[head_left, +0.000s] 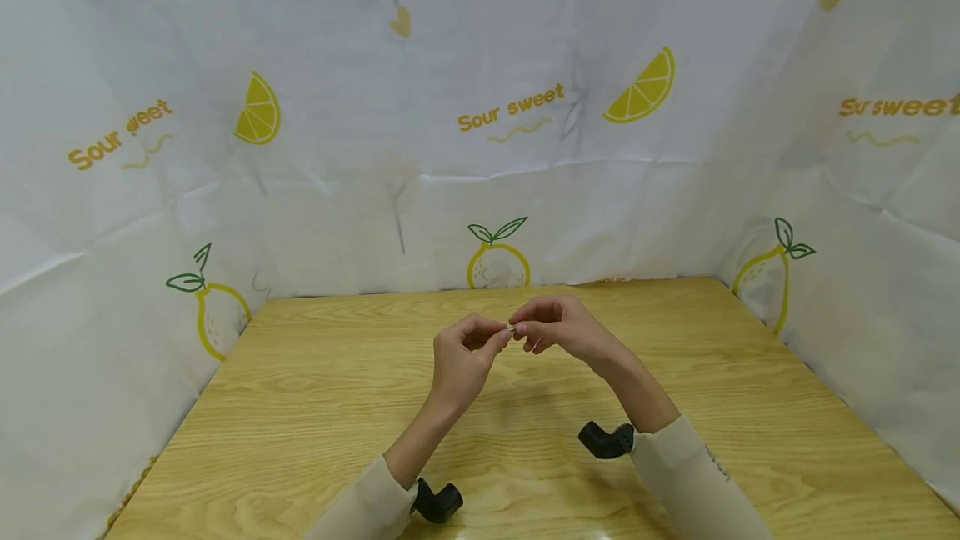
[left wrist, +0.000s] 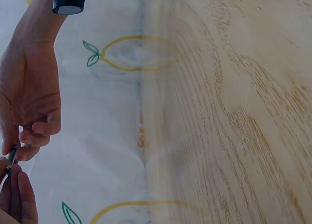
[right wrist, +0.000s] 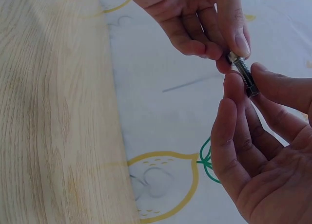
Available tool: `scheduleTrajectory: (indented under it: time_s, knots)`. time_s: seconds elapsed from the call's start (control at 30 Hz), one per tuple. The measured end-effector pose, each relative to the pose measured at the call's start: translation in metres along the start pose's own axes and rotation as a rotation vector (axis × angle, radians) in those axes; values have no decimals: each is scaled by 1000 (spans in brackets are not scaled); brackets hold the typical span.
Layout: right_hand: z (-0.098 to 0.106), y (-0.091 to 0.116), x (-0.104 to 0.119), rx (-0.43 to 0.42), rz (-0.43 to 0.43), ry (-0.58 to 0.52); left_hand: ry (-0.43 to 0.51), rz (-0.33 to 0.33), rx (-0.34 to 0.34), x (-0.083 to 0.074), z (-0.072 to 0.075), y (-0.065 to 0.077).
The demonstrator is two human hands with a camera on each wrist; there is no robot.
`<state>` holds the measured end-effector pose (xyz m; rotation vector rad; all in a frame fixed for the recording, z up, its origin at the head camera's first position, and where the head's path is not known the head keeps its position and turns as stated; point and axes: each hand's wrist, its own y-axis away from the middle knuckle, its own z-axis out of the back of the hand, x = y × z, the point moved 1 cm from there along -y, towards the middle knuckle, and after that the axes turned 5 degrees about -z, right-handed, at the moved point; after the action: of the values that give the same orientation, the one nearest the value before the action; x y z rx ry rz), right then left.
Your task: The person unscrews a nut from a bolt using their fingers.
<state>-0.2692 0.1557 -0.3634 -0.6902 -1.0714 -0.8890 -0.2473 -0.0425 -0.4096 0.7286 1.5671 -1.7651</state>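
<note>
A small metal bolt (right wrist: pixel 245 74) with a threaded shank spans the gap between both hands' fingertips. My left hand (head_left: pixel 459 361) pinches a silver nut-like piece (right wrist: pixel 232 55) at one end of it, between thumb and forefinger. At the other end my right hand (head_left: pixel 566 329) grips the dark bolt head (right wrist: pixel 252 91) with thumb and fingertips, its remaining fingers loosely bent. The hands meet above the table, fingertips close together. In the left wrist view the bolt (left wrist: pixel 11 157) shows only in part at the left edge, among the fingers.
Below the hands lies a wood-grain table (head_left: pixel 337 373). A white cloth (head_left: pixel 337 215) with lemon prints hangs around its back and sides. Each wrist carries a black camera mount, the left one (head_left: pixel 438 502) low over the table and the right one (head_left: pixel 606 440) farther back.
</note>
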Motion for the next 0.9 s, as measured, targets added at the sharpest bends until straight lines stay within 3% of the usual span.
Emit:
scheduleTrajectory:
  time_s: [0.3,0.57,0.9]
  knots:
    - [0,0,2,-35,-13,-6,2,1,-1,-1,2,-1]
    - [-1,1,3,-65,30,-58,17,11,5,-3,5,-4]
    - [2,2,3,-13,12,-54,10,-10,-4,-4,7,-6]
